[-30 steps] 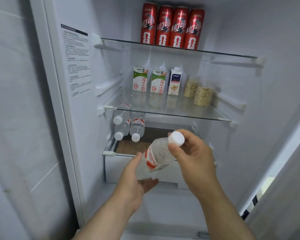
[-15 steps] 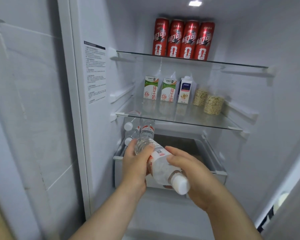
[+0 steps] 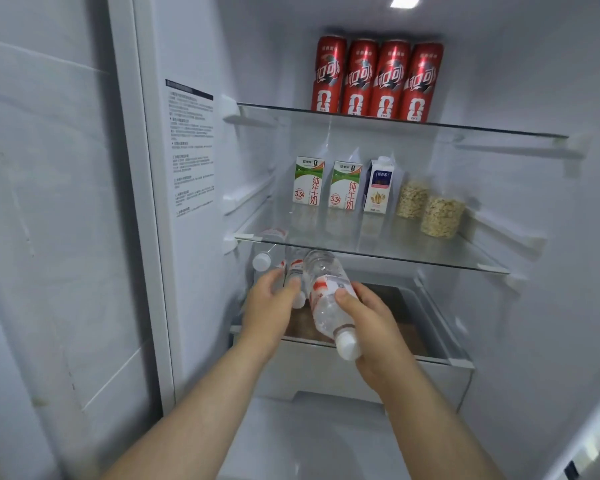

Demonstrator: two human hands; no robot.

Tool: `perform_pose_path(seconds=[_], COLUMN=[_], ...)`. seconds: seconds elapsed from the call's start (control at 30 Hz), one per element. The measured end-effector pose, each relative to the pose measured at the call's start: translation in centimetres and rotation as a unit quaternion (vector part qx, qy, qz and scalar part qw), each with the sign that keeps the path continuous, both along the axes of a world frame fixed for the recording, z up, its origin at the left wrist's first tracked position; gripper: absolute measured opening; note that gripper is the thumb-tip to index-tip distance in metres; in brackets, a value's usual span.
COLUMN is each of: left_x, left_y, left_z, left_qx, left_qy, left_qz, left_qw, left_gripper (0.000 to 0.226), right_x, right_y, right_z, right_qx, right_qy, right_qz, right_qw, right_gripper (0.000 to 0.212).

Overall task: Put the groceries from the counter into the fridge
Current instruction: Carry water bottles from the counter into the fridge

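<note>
While the right hand (image 3: 371, 327) is gripping a clear water bottle (image 3: 326, 299) round its cap-end half, with the thumb pressing on the red-and-white label, the white cap (image 3: 349, 346) is pointing back toward the person. The bottle's base is pointing into the fridge. The bottle is sitting tilted between the two hands, over the open drawer (image 3: 440, 362) below them, its base reaching just under the front edge of the glass shelf (image 3: 395, 258) above the hands.

The left hand (image 3: 269, 310) is lying just beside the held bottle, fingers loosely bent against the stacked bottles (image 3: 293, 268) lying ahead of it. Whether it is closing round one, I cannot tell.

Above both hands, milk cartons (image 3: 308, 181) and oat jars (image 3: 442, 216) are standing on that shelf. Higher up, four red cans (image 3: 378, 77) are standing in a row.
</note>
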State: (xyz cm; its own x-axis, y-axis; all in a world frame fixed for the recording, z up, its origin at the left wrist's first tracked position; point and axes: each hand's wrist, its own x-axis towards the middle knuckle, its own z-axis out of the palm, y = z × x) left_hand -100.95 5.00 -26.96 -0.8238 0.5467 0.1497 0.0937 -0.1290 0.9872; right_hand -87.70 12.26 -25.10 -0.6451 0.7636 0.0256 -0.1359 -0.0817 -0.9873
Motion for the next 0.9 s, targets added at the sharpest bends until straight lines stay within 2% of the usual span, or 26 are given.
perform_pose_path(seconds=[0.07, 0.13, 0.3, 0.33, 0.4, 0.5, 0.67, 0.83, 0.9], left_x=[-1.9, -3.0, -3.8, -3.8, -3.7, -3.6, -3.5, -3.5, -3.6], left_y=[-0.4, -0.6, 0.2, 0.1, -0.3, -0.5, -0.2, -0.2, -0.1], left_z=[-1.4, -3.1, -5.8, -6.1, -6.7, -7.2, -7.1, -7.1, -7.2], left_qx=[-0.100, -0.183, -0.307, -0.323, -0.337, -0.354, -0.365, -0.379, -0.376], left_qy=[0.155, 0.241, 0.349, 0.369, 0.411, 0.447, 0.457, 0.455, 0.455], left_qz=[0.112, 0.117, 0.086, 0.082, 0.085, 0.095, 0.102, 0.105, 0.104], left_qw=[0.977, 0.946, 0.881, 0.868, 0.843, 0.816, 0.805, 0.799, 0.801], left_gripper=[0.032, 0.029, 0.091, 0.100, 0.110, 0.118, 0.124, 0.127, 0.127], right_x=[-1.3, -2.8, -6.5, -7.1, -8.1, -9.4, -10.7, -12.2, -13.0], right_y=[0.7, 1.6, 3.1, 3.3, 4.0, 5.2, 6.4, 6.6, 6.9], right_z=[0.2, 0.2, 0.2, 0.2, 0.2, 0.2, 0.4, 1.1, 1.4], right_qx=[0.014, 0.033, 0.045, 0.038, 0.049, 0.085, 0.146, 0.184, 0.201], right_qy=[-0.006, -0.016, -0.045, -0.039, -0.046, -0.079, -0.105, -0.123, -0.132], right_qz=[-0.017, -0.025, -0.037, -0.037, -0.042, -0.048, -0.016, 0.016, 0.007], right_qw=[1.000, 0.999, 0.997, 0.998, 0.997, 0.992, 0.984, 0.975, 0.971], right_gripper=[0.024, 0.023, 0.047, 0.047, 0.034, 0.035, 0.049, 0.018, 0.019])
